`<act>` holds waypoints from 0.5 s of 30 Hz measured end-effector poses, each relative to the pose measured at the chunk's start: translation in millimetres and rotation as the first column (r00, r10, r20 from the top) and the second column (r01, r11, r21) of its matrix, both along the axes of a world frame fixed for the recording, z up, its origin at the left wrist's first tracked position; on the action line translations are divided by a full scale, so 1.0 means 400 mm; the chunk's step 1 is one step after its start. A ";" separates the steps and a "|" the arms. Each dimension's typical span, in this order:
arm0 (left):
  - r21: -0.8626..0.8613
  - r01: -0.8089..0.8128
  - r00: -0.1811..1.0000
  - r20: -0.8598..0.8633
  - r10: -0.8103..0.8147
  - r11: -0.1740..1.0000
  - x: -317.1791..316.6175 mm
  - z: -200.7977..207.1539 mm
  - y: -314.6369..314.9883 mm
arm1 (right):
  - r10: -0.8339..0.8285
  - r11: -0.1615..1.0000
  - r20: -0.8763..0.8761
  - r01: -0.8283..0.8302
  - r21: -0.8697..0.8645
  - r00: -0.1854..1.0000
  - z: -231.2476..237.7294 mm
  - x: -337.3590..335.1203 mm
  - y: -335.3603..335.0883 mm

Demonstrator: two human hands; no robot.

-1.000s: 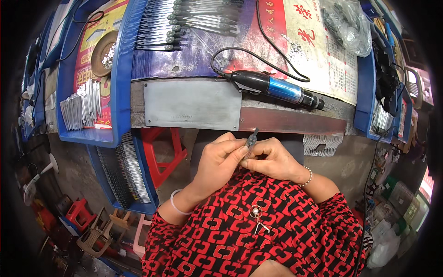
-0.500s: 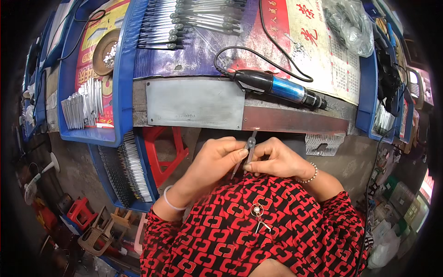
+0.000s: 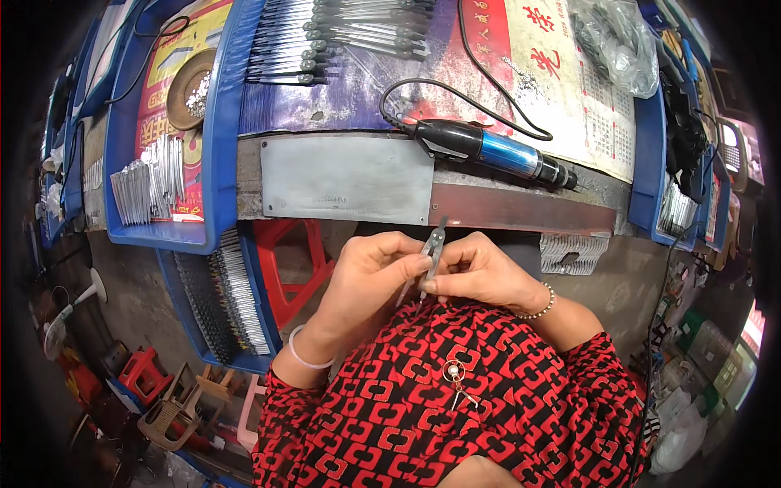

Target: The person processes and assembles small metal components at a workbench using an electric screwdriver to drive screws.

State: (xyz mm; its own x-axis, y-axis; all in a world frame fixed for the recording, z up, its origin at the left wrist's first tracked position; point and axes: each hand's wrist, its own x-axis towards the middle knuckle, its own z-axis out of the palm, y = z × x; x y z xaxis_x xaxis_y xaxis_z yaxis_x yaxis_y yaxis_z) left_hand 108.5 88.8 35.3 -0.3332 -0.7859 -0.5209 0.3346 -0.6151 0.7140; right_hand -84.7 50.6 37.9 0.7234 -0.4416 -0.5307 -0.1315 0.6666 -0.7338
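A small grey metal drawing compass (image 3: 437,238) is held just in front of the bench edge, its hinged head up and its two legs pointing down toward my lap, slightly apart. My left hand (image 3: 373,272) pinches it from the left, thumb near the hinge. From the right, my right hand (image 3: 482,270) grips a leg between thumb and fingers. My fingertips partly hide the legs. Beyond my hands, a grey metal plate (image 3: 346,180) is fixed along the bench edge. Similar compasses (image 3: 370,37) lie in overlapping rows at the far side of the bench.
A blue-and-black electric screwdriver (image 3: 500,152) with a looped cable lies right of the plate. At left, a blue tray (image 3: 159,233) holds silver metal parts (image 3: 150,189) and a bowl (image 3: 181,93) of tiny pieces. A plastic bag (image 3: 626,53) sits far right. A red stool (image 3: 294,281) stands below.
Both hands and the compass have shifted slightly left. The compass now leans a little more, and its legs sit further left. Both hands keep their hold.
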 end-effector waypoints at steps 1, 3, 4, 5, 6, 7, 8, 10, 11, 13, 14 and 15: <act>-0.095 0.038 0.981 0.193 -0.019 0.995 -0.001 0.006 0.001 | -0.047 0.999 -0.015 0.047 -0.017 0.999 -0.003 0.005 0.006; -0.225 0.097 0.950 0.311 -0.023 0.969 0.002 0.008 -0.003 | -0.064 0.998 -0.027 0.064 0.002 0.998 -0.007 0.011 0.015; -0.343 0.173 0.905 0.424 -0.012 0.923 0.003 0.008 -0.005 | -0.082 0.996 -0.040 0.083 0.021 0.996 -0.010 0.012 0.018; -0.342 0.172 0.905 0.425 -0.011 0.924 0.003 0.009 -0.005 | -0.080 0.996 -0.040 0.081 0.021 0.996 -0.014 0.012 0.020; -0.367 0.191 0.893 0.450 -0.006 0.910 0.003 0.011 -0.004 | -0.077 0.997 -0.027 0.077 0.019 0.997 -0.017 0.009 0.022; -0.392 0.211 0.881 0.474 -0.001 0.896 0.002 0.012 -0.003 | -0.074 0.997 -0.014 0.074 0.016 0.997 -0.019 0.008 0.024; -0.391 0.211 0.881 0.473 -0.001 0.896 0.004 0.013 -0.001 | -0.074 0.997 -0.015 0.074 0.017 0.997 -0.017 0.010 0.025; -0.373 0.240 0.885 0.462 -0.045 0.896 0.010 0.012 0.002 | -0.074 0.997 -0.003 0.074 0.032 0.997 -0.012 0.014 0.026; -0.373 0.241 0.886 0.462 -0.046 0.896 0.013 0.013 0.002 | -0.075 0.997 -0.004 0.075 0.031 0.997 -0.012 0.014 0.027; -0.432 0.267 0.869 0.494 -0.022 0.862 0.017 0.018 0.000 | -0.047 0.999 0.001 0.047 0.015 0.999 -0.011 0.015 0.028; -0.432 0.267 0.869 0.494 -0.022 0.862 0.018 0.021 0.001 | -0.046 0.999 0.001 0.046 0.014 0.999 -0.010 0.016 0.030; -0.422 0.277 0.865 0.502 -0.032 0.863 0.020 0.024 0.002 | -0.035 0.999 -0.006 0.036 0.012 0.999 -0.011 0.015 0.031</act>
State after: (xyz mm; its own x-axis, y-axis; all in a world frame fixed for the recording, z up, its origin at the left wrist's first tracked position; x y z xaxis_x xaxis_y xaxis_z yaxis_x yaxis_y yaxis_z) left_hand 116.5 89.6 45.0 -0.2870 -0.9301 -0.2291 -0.1805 -0.1823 0.9665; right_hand -78.7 63.2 33.6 0.7040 -0.4606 -0.5405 -0.1121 0.6795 -0.7251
